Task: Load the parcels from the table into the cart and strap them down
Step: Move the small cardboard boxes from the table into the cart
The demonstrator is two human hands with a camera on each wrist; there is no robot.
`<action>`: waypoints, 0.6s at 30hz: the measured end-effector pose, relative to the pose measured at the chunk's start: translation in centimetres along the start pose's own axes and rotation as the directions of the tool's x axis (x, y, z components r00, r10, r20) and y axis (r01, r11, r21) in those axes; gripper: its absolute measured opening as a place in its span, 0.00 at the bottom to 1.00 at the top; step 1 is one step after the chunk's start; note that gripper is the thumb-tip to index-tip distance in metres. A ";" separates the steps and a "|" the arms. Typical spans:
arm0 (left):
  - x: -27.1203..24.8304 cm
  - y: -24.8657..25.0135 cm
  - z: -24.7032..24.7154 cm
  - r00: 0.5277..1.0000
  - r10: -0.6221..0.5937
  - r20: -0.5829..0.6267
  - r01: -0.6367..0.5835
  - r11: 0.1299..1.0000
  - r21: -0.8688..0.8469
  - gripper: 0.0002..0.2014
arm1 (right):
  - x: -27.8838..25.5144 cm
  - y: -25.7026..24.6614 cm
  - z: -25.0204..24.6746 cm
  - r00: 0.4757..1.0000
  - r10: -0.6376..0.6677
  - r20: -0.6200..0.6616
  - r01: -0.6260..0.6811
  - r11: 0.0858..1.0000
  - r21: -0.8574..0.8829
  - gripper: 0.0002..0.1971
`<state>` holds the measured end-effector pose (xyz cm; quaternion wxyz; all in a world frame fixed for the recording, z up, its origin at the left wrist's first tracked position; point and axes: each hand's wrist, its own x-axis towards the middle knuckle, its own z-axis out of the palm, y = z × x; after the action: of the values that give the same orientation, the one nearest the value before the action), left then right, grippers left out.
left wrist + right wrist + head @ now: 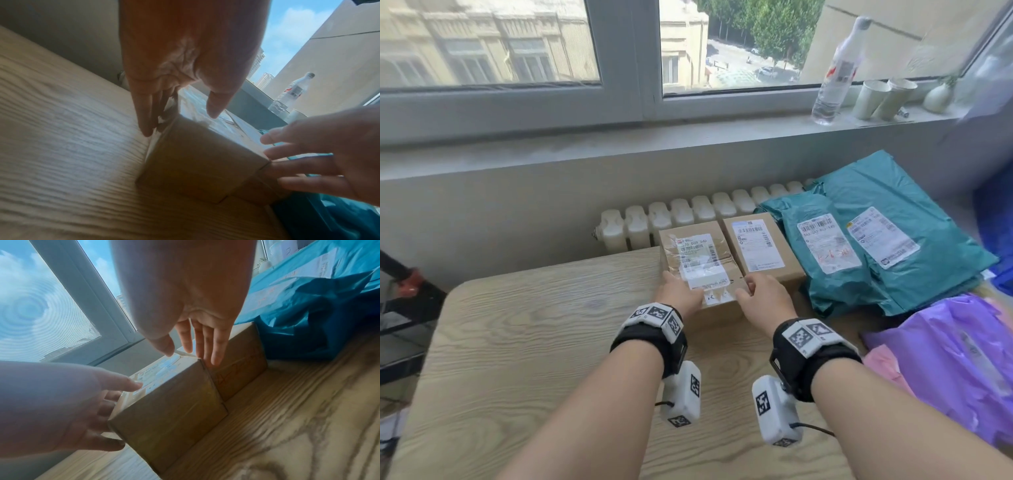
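Cardboard box (700,263), taped, label on top, sits on the wood-grain table (527,342) at its far edge, touching a second cardboard box (762,245) on its right. Left hand (679,291) has straight fingers against the box's left side, thumb over the top edge; right hand (762,296) reaches in at the near right corner, fingers spread and straight, slipping toward the seam between the two boxes. Neither grip has closed on it yet; the box rests flat on the table.

Handling guess: rigid, small, likely light; flat faces suit a two-palm squeeze on left and right sides. Glossy clear tape over the top and label looks slick, so bare cardboard sides are the better hold. The right side is blocked by the neighbouring box, so it probably needs a slide toward the person first.

Other parcels: two teal poly mailers (859,246) beside the boxes, soft, crinkly, shapeless, labels on top; purple poly mailer (955,359) nearer, glossy and limp. These should sag when lifted. Cart not clearly in view.
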<state>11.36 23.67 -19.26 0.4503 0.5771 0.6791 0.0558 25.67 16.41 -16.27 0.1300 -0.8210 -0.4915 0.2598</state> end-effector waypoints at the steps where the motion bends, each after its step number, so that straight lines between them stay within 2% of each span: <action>1: 0.3 -0.2 0.1 1.000 -0.004 0.001 0.004 1.000 -0.013 0.34 | 0.1 0.0 0.0 1.000 0.005 -0.007 -0.005 1.000 0.011 0.22; 10: 0.0 -1.4 -0.4 0.998 -0.054 0.041 0.058 0.995 -0.087 0.38 | 0.0 0.0 0.5 0.999 0.029 -0.021 -0.029 0.999 0.012 0.16; 13: -0.6 -1.9 -0.8 0.997 -0.060 0.050 0.064 0.994 -0.088 0.39 | -0.4 0.2 1.0 0.998 0.058 -0.014 -0.059 0.998 -0.005 0.18; 18: -1.7 -3.8 -0.8 0.994 -0.080 0.078 0.088 0.990 -0.110 0.49 | -1.2 0.5 2.0 0.987 0.084 0.135 -0.077 0.995 -0.056 0.19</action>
<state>7.91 21.30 -20.15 0.5088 0.5231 0.6816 0.0543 24.45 15.06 -17.84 0.0643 -0.8233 -0.4723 0.3081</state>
